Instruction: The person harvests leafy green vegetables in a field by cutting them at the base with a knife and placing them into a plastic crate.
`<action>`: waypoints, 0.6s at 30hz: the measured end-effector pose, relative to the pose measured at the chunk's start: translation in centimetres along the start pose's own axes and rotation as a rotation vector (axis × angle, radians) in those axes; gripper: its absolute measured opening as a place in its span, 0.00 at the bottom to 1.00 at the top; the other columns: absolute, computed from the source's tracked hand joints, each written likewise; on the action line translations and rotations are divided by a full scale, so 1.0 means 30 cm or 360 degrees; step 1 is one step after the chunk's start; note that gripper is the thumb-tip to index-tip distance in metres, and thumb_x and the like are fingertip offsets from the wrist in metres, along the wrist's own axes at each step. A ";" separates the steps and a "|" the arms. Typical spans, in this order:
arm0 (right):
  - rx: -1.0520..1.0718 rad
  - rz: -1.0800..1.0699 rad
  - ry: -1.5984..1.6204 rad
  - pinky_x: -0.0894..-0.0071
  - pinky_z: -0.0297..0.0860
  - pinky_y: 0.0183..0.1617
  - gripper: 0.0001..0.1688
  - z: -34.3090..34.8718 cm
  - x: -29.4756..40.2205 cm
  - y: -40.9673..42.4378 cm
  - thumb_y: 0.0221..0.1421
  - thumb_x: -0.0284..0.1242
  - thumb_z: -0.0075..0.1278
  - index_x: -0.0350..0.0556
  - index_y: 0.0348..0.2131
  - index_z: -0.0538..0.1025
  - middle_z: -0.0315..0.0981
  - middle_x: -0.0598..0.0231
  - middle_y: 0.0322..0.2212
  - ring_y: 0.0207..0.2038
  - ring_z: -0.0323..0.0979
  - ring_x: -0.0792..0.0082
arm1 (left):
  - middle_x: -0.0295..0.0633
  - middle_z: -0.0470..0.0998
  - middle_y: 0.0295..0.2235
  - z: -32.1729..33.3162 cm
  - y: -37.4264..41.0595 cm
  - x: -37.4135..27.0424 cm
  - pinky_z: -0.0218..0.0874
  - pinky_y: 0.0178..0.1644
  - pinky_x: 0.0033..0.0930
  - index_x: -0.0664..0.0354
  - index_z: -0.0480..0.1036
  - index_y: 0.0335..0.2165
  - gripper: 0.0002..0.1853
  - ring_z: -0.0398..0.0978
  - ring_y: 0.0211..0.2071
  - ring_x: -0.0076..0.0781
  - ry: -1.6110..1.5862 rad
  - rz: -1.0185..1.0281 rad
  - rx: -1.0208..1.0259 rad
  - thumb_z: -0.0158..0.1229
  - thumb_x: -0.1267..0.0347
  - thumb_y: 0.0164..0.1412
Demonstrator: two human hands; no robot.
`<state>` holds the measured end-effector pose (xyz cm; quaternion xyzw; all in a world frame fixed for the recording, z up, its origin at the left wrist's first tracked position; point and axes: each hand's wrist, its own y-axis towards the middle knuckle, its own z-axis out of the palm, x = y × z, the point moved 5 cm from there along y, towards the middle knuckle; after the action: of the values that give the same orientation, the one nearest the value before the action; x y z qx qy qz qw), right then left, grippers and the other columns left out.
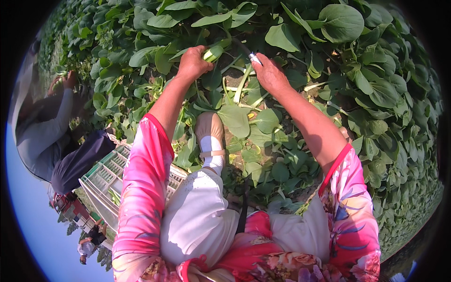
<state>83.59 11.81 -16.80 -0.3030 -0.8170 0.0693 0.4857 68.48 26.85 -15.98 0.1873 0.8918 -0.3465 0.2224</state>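
Observation:
My left hand (196, 63) is closed around a leafy green plant, likely bok choy (213, 53), whose pale stalk base points to the right. To its right, my right hand (270, 73) grips the light handle of a knife or sickle (255, 58); its dark, narrow blade reaches up and left among the leaves. Below and between the hands, loose leaves with pale stalks (242, 84) lie on the soil. Leafy plants stand close above both hands. Part of the blade is hidden by foliage or hard to tell from it.
Dense leafy plants (380, 77) stand on the right. A plastic crate (109, 176) with some greens is at my lower left. Beyond it a co-worker (45, 130) crouches, hands at a plant. Two people (90, 243) and a red vehicle (72, 208) are farther off. My shoe (209, 128) rests among leaves.

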 end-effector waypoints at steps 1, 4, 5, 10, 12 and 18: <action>0.0111 0.0037 -0.0017 0.61 0.60 0.43 0.22 0.002 -0.033 -0.030 0.51 0.37 0.38 0.48 0.45 0.64 0.66 0.46 0.36 0.41 0.63 0.46 | 0.42 0.74 0.24 0.003 -0.016 -0.010 0.63 0.30 0.26 0.63 0.69 0.38 0.25 0.72 0.24 0.25 -0.0127 -0.0011 0.0050 0.58 0.77 0.33; 0.0072 -0.0031 0.0090 0.62 0.63 0.37 0.21 -0.038 -0.111 -0.128 0.46 0.37 0.47 0.44 0.38 0.66 0.69 0.51 0.29 0.32 0.67 0.52 | 0.36 0.72 0.25 0.008 -0.107 -0.029 0.61 0.30 0.21 0.64 0.66 0.39 0.27 0.69 0.24 0.21 -0.0721 -0.0045 0.0361 0.56 0.82 0.32; -0.0016 -0.0046 0.0183 0.64 0.64 0.35 0.22 -0.075 -0.124 -0.162 0.44 0.37 0.50 0.43 0.37 0.66 0.69 0.53 0.28 0.30 0.68 0.54 | 0.36 0.72 0.25 0.021 -0.140 -0.067 0.61 0.31 0.21 0.65 0.65 0.40 0.27 0.69 0.25 0.21 -0.0832 0.0002 0.0471 0.56 0.81 0.33; -0.0217 -0.0332 0.0842 0.84 0.62 0.27 0.35 -0.286 -0.072 -0.270 0.28 0.35 0.64 0.43 0.37 0.64 0.70 0.71 0.27 0.22 0.62 0.85 | 0.37 0.72 0.25 0.097 -0.335 -0.259 0.61 0.34 0.21 0.65 0.63 0.40 0.28 0.70 0.27 0.21 -0.1295 0.0126 0.1086 0.59 0.79 0.33; -0.0170 -0.0651 0.0978 0.88 0.61 0.25 0.43 -0.347 0.019 -0.303 0.24 0.38 0.65 0.44 0.41 0.63 0.69 0.70 0.35 0.21 0.60 0.87 | 0.39 0.72 0.26 0.133 -0.378 -0.309 0.63 0.34 0.22 0.66 0.63 0.39 0.27 0.71 0.28 0.23 -0.1373 0.0140 0.1324 0.60 0.79 0.34; 0.0030 -0.1197 0.0671 0.83 0.65 0.32 0.31 -0.372 0.086 -0.312 0.27 0.34 0.65 0.38 0.33 0.70 0.71 0.61 0.35 0.26 0.67 0.81 | 0.40 0.71 0.24 0.162 -0.404 -0.346 0.58 0.28 0.20 0.64 0.59 0.46 0.35 0.68 0.24 0.23 -0.1499 0.0041 0.1665 0.60 0.74 0.33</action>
<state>88.02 3.69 -5.26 0.0127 -0.7528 -0.1683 0.6362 72.48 13.20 -7.26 0.1102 0.4148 -0.7714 0.4698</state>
